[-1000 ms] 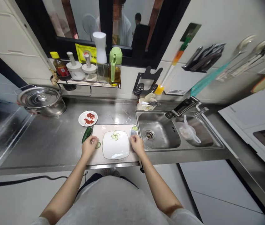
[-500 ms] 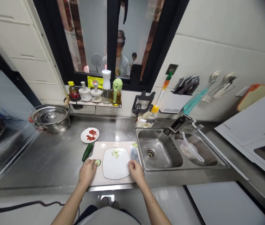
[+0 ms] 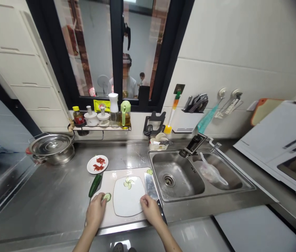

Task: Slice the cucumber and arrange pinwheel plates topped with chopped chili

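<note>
My left hand (image 3: 95,209) is closed at the left side of the cutting board (image 3: 106,211), its fingertips on pale green cucumber slices (image 3: 107,197). My right hand (image 3: 150,208) is closed in a pinch over the right rim of the white square plate (image 3: 128,201); what its fingers hold, if anything, is hidden. Several thin cucumber slices (image 3: 128,183) are laid out like a flower near the plate's far edge. To the right lies a knife (image 3: 151,185), partly hidden by my right hand. A piece of cucumber (image 3: 95,183) rests at the board's left edge.
A small plate (image 3: 90,164) of chopped red pieces stands behind the board. The lidded steel pot (image 3: 55,148) is further left. A double sink (image 3: 175,190) borders the board on the right, with a plastic bag (image 3: 212,171) in its right basin. Seasoning jars (image 3: 91,119) line a shelf.
The camera view has tilted up, so everything sits lower in the picture. My right hand has shifted slightly inward over the plate's rim, and more of the knife handle shows. My left hand stays at the slices.
</note>
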`<state>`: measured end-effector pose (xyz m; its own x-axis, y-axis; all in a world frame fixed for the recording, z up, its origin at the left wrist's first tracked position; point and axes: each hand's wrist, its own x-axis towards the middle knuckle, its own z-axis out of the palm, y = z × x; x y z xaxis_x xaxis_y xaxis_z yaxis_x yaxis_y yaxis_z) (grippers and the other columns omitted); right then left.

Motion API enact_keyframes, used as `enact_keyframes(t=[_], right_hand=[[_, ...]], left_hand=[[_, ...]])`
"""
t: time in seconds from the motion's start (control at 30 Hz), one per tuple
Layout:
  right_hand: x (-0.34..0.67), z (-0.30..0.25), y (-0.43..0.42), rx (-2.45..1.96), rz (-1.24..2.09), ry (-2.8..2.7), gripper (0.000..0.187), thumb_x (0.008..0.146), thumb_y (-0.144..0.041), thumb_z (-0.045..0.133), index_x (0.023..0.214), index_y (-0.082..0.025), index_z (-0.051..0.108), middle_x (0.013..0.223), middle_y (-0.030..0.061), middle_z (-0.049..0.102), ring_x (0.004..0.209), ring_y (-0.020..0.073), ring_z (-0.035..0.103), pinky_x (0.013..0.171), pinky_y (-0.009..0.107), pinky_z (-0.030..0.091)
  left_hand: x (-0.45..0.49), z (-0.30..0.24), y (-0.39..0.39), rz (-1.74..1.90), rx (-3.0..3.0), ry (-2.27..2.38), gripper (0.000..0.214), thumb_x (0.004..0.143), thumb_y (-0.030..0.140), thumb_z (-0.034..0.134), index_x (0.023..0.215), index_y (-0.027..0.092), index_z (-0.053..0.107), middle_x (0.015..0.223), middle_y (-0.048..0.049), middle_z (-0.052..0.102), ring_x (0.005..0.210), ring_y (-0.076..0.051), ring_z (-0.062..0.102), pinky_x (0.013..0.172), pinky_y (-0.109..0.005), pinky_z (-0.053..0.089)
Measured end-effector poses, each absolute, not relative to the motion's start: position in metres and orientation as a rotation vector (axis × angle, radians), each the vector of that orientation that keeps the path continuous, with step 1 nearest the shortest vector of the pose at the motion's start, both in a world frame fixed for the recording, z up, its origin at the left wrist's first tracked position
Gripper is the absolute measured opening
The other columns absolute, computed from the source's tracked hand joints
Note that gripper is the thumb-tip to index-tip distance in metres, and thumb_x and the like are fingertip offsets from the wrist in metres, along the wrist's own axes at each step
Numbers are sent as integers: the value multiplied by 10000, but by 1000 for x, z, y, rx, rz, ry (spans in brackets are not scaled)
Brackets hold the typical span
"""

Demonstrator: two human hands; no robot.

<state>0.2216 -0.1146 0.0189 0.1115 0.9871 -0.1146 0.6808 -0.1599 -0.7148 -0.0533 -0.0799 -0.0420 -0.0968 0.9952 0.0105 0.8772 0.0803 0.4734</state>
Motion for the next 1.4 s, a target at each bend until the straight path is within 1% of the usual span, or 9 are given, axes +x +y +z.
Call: enact_keyframes(t=[0.2, 0.3, 0.37, 0.57, 0.77, 1.1, 1.2, 1.33, 1.4], right_hand=[[211, 20, -122, -1902, 831, -1685, 212, 837, -231, 442, 785, -175, 640, 589, -18, 528, 590, 132, 487, 567, 224, 275], [206, 20, -125, -1911, 844, -1715, 210, 836, -212, 445, 795, -175, 648, 603, -10, 545, 610, 137, 502, 568, 227, 271], [203, 19, -126, -1917, 847, -1734, 210, 834, -203, 446, 801, -177, 652, 616, -2, 563, 625, 143, 515, 573, 229, 273], [196, 20, -124, -1919, 868, -1749, 200, 821, -192, 461, 811, -188, 661, 638, 7, 594, 638, 148, 532, 581, 231, 278], [192, 18, -123, -1919, 906, -1747, 189, 807, -170, 465, 799, -183, 654, 649, 6, 599, 640, 141, 538, 577, 224, 278], [186, 7, -114, -1933, 899, -1660, 174, 760, -113, 474, 709, -169, 631, 598, -13, 550, 590, 121, 486, 552, 214, 268], [184, 8, -108, -1902, 856, -1656, 189, 769, -113, 461, 696, -172, 624, 575, -22, 526, 572, 117, 460, 543, 216, 261], [185, 11, -104, -1869, 842, -1643, 188, 782, -127, 464, 693, -177, 622, 566, -26, 521, 575, 121, 461, 547, 217, 270], [187, 12, -103, -1856, 848, -1637, 183, 787, -138, 468, 699, -178, 623, 578, -23, 534, 586, 124, 472, 554, 216, 280]], left_hand=[[-50, -48, -82, 559, 1901, 2028, 321, 879, 273, 421, 1094, 216, 653, 1052, -76, 670, 944, -215, 618, 812, -291, 444], [-49, -46, -82, 560, 1878, 2041, 359, 877, 258, 415, 1167, 212, 622, 1086, -83, 660, 965, -219, 618, 825, -298, 448], [-47, -42, -83, 551, 1866, 2035, 360, 874, 256, 420, 1169, 215, 622, 1095, -85, 657, 969, -222, 620, 828, -301, 450], [-45, -32, -83, 567, 1812, 2020, 336, 871, 256, 407, 1118, 199, 628, 1094, -102, 653, 980, -240, 614, 854, -325, 445], [-44, -30, -81, 621, 1739, 2013, 238, 851, 251, 424, 971, 203, 624, 998, -87, 659, 905, -227, 624, 787, -305, 450], [-50, -43, -73, 654, 1704, 1987, 300, 838, 295, 431, 1031, 204, 642, 1051, -95, 657, 960, -240, 629, 820, -309, 465], [-54, -48, -69, 623, 1694, 1954, 270, 822, 316, 448, 958, 208, 655, 1039, -98, 655, 969, -252, 624, 821, -317, 466], [-55, -49, -68, 624, 1701, 1928, 211, 816, 329, 451, 809, 232, 638, 943, -84, 662, 932, -252, 622, 795, -318, 466], [-54, -47, -70, 659, 1686, 1925, 207, 819, 346, 446, 773, 242, 619, 895, -72, 665, 910, -248, 621, 774, -315, 467]])
